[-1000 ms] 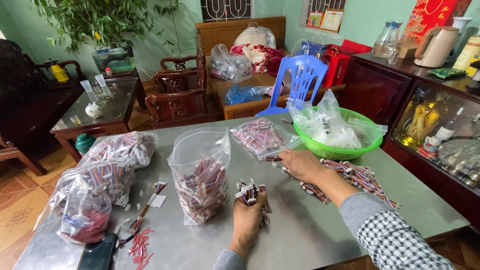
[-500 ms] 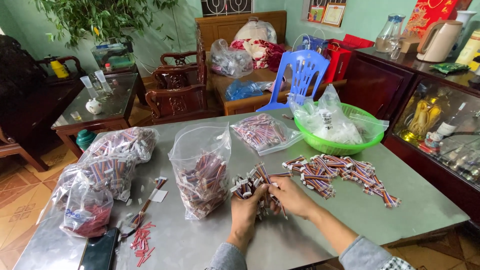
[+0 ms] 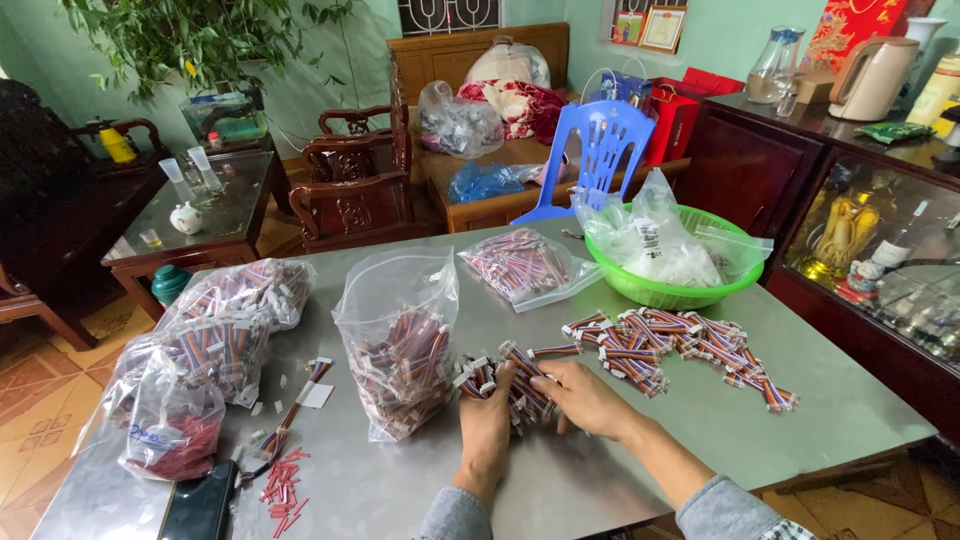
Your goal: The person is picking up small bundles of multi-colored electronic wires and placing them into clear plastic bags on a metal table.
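Red-and-blue wire harness bundle (image 3: 510,385), near centre of steel table (image 3: 800,400): right hand (image 3: 590,398), lately at the loose harness pile (image 3: 670,350) far right, now joins left hand (image 3: 487,420), both clamped on it beside the open plastic bag (image 3: 400,340).

view: a single camera worn on the person's head
position: above the near edge of the metal table (image 3: 620,470)
facing: forward and down, across the table toward the far chairs (image 3: 606,150)
nearness: close to both hands; the room's far wall also shows
shared: no second view
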